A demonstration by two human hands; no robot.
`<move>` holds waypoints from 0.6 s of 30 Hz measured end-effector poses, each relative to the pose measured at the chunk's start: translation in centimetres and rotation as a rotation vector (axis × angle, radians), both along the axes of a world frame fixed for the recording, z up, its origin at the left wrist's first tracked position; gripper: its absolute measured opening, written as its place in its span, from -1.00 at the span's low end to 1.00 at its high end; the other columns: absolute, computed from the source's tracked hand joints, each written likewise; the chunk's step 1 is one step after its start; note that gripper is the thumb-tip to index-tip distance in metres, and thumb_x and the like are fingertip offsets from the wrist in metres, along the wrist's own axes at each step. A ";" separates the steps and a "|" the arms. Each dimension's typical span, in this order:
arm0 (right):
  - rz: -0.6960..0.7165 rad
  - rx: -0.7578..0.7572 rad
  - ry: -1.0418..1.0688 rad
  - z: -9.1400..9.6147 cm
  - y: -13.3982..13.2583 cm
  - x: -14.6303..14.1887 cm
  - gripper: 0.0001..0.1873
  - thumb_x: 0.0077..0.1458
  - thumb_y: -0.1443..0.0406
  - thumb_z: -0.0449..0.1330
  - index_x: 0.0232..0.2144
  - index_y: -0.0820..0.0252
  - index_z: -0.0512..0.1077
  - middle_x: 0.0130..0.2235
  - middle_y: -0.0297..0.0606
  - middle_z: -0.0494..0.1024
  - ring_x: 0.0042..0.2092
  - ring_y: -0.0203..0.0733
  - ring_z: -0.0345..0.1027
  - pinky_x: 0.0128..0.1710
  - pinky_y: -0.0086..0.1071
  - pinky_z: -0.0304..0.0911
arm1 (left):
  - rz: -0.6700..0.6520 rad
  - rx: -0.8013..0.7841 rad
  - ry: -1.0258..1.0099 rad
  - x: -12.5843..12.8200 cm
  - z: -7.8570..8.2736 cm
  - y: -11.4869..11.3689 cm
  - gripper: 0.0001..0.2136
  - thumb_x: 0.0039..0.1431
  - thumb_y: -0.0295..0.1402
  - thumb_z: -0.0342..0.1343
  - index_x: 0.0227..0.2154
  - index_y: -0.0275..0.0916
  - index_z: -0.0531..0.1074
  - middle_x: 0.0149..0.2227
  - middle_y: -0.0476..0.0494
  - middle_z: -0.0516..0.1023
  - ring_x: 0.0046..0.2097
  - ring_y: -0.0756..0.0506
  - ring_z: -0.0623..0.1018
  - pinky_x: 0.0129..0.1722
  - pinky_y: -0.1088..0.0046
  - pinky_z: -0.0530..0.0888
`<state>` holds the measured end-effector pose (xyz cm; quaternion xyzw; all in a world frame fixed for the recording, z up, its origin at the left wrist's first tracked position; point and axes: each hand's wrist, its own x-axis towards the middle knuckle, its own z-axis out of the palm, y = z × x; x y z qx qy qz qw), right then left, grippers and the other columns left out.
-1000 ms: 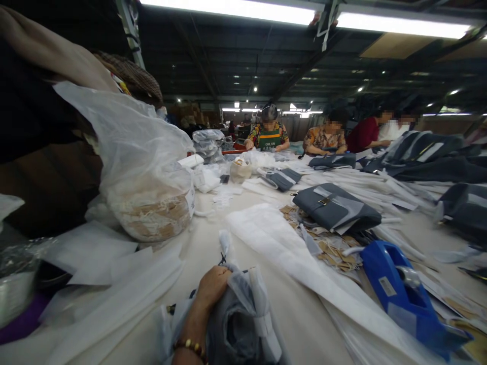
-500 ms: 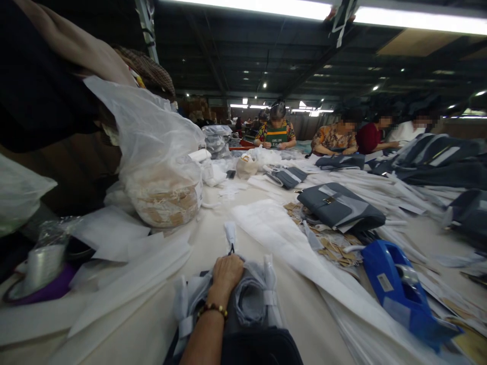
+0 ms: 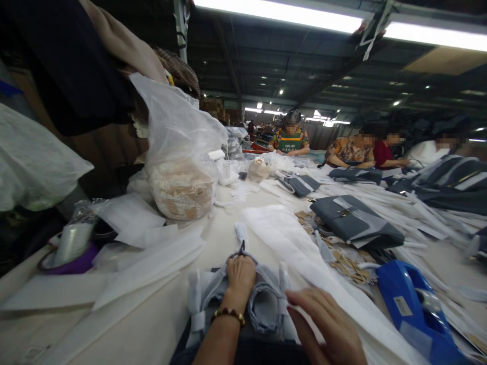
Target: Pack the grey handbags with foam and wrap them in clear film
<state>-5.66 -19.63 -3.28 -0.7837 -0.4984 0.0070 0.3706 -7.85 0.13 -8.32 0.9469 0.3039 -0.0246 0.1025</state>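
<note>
My left hand (image 3: 239, 276), with a bead bracelet at the wrist, is closed on the top of a grey bag wrapped in thin white paper (image 3: 266, 306), right in front of me at the table's near edge. A small dark ring or loop sticks up just beyond its knuckles. My right hand (image 3: 327, 324) lies beside it on the right, fingers stretched out flat and touching the white wrap at the bag's right side. A long white paper sheet (image 3: 289, 243) runs away from the bag across the table.
A blue tape dispenser (image 3: 414, 309) sits at the right. Grey handbags (image 3: 357, 223) and white strips cover the right half. A plastic bag of tan material (image 3: 182, 187) stands left of centre, and a tape roll (image 3: 72, 243) lies far left. Several people work at the far end.
My right hand has come into view and settled on the wrap. The left hand has stayed closed on the bag while the view swung to the left.
</note>
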 end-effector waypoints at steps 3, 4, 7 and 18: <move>-0.141 -0.050 0.206 0.3 5.7 5.3 -0.71 0.05 0.20 0.08 -0.22 0.14 0.49 -0.19 -0.16 0.53 -0.10 -0.07 0.37 -0.03 -0.16 0.23 | 0.039 -0.025 -0.022 0.1 -0.1 -0.1 -0.72 0.25 -0.56 -0.17 -0.21 -0.44 0.46 -0.16 -0.36 0.51 -0.03 -0.20 0.47 -0.04 0.22 0.37; -0.151 -0.094 0.262 -0.1 7.5 7.0 -0.69 0.04 0.21 0.05 -0.22 0.19 0.49 -0.21 -0.16 0.54 -0.14 -0.09 0.39 -0.09 -0.20 0.27 | 0.056 -0.026 -0.032 0.2 -0.2 -0.1 -0.69 0.23 -0.59 -0.21 -0.18 -0.46 0.45 -0.12 -0.41 0.49 -0.01 -0.22 0.45 -0.04 0.23 0.36; -0.123 -0.246 0.389 -2.6 11.9 10.7 -0.73 -0.02 0.30 0.03 -0.35 0.28 0.50 -0.43 -0.22 0.54 -0.39 -0.20 0.43 -0.41 -0.39 0.30 | 0.098 -0.021 -0.052 0.2 -0.3 -0.3 -0.62 0.20 -0.64 -0.26 -0.08 -0.45 0.41 0.01 -0.48 0.40 0.02 -0.23 0.43 -0.03 0.26 0.36; -0.137 -0.368 0.470 -8.8 18.4 10.4 -0.86 -0.30 0.33 0.26 -0.56 0.25 0.39 -0.55 -0.32 0.38 -0.42 -0.22 0.24 -0.41 -0.39 0.02 | 0.089 -0.018 -0.088 0.4 -2.9 0.2 -0.55 0.16 -0.68 -0.26 0.07 -0.46 0.31 0.06 -0.49 0.37 0.07 -0.23 0.42 0.03 0.25 0.39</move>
